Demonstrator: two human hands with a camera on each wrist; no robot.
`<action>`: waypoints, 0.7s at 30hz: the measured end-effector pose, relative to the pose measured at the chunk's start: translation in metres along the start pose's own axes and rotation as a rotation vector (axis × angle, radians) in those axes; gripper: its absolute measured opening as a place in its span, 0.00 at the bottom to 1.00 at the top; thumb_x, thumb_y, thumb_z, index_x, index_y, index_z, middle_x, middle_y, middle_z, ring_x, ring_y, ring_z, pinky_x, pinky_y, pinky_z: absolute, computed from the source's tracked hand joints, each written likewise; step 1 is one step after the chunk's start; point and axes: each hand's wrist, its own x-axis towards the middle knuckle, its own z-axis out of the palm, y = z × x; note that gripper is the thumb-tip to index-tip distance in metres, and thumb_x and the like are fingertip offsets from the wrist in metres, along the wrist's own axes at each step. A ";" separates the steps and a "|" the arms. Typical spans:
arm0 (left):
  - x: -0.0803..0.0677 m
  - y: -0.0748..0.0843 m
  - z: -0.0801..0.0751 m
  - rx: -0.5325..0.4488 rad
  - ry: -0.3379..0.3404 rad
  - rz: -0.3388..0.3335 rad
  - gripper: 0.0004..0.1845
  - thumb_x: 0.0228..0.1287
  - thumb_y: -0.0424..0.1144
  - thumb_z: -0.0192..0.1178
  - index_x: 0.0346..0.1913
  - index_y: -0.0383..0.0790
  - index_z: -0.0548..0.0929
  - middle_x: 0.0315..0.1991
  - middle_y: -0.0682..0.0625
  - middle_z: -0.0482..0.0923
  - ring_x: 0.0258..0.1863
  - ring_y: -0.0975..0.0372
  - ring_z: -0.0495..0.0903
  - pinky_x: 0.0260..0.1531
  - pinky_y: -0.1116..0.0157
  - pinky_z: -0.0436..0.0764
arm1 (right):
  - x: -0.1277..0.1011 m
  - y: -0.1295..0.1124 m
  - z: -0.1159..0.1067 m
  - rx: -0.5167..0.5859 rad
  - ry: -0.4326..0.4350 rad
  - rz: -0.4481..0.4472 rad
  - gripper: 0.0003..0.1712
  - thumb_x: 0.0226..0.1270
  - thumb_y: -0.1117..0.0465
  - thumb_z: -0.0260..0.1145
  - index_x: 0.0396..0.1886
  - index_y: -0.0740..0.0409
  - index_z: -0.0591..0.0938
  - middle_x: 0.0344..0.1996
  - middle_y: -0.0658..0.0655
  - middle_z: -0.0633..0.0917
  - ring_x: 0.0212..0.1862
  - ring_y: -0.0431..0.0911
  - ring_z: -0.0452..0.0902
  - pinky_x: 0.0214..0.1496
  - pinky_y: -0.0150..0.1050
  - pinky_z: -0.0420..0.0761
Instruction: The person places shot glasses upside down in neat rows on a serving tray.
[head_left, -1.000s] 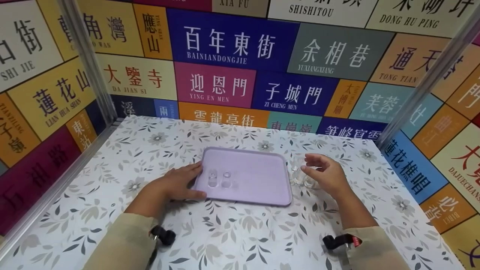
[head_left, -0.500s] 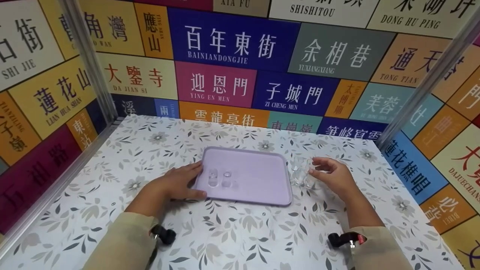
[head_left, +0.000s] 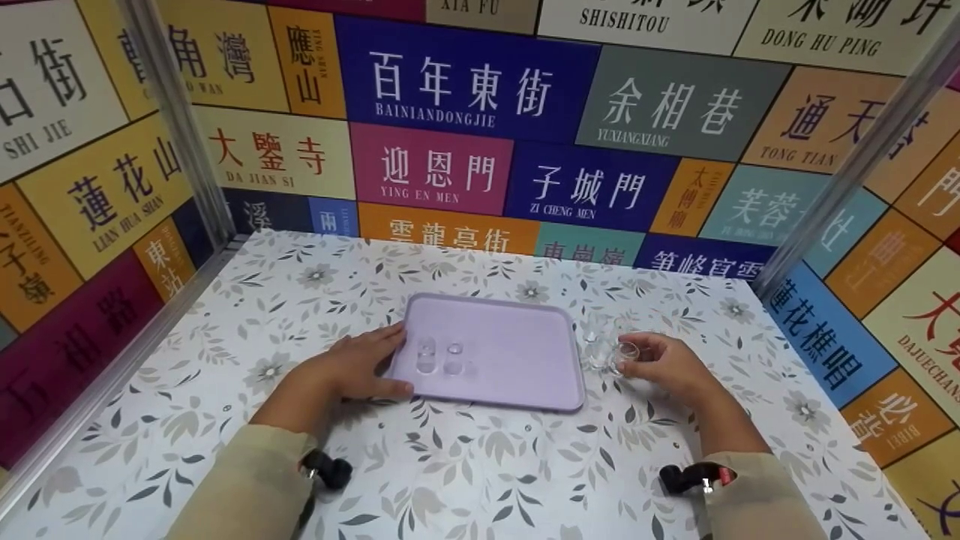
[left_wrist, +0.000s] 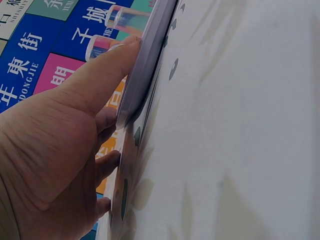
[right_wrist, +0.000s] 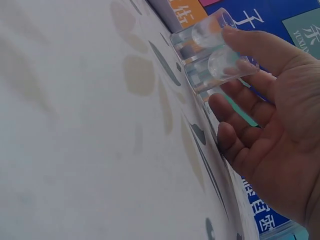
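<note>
My left hand [head_left: 360, 367] rests at the near left corner of a lilac tray [head_left: 510, 352], fingers along its left side. In the left wrist view, the thumb lies at the tray's rim [left_wrist: 145, 65]. Two small clear shot glasses [head_left: 426, 357] stand on the left part of the tray. Right of the tray, my right hand [head_left: 667, 367] pinches a clear shot glass [head_left: 626, 351] near its rim between thumb and index finger. In the right wrist view, this glass [right_wrist: 202, 75] stands upright close beside another glass [right_wrist: 197, 36]; the other fingers are loosely curled.
More clear glasses [head_left: 595, 352] stand between the tray's right edge and my right hand. White cloth with a leaf pattern covers the table [head_left: 480, 480]. Behind it rises a wall [head_left: 465, 82] of coloured name panels, with clear upright panel edges [head_left: 847, 157] at the sides.
My right hand has moved slightly right and then down toward me, its thumb and index finger coming round the nearest glass. My left hand and the tray have stayed put.
</note>
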 end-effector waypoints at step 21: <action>-0.003 0.003 -0.002 -0.025 0.001 -0.005 0.62 0.58 0.76 0.68 0.88 0.59 0.48 0.90 0.58 0.40 0.89 0.44 0.43 0.87 0.35 0.38 | 0.000 0.000 0.001 -0.084 0.022 0.063 0.35 0.62 0.41 0.81 0.65 0.51 0.86 0.52 0.55 0.88 0.53 0.47 0.80 0.57 0.38 0.77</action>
